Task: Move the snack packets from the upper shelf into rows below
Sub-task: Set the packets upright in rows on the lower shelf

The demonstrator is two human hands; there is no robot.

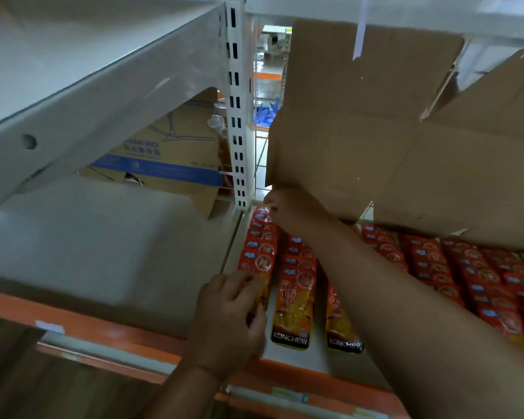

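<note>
Snack packets [295, 297]: red-orange, in overlapping rows on lower shelf [316, 355]. Left hand [230, 313]: fingers curled round leftmost row's near packet. Right hand [291, 211]: at row's far end, under cardboard box [360, 131]; grip cannot be told. Step, likely: squaring row. Next: fetch more from above.

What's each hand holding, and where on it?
Left hand grips the front packet of the leftmost row by its lower half. Right hand touches rear packets; grip unclear.
</note>
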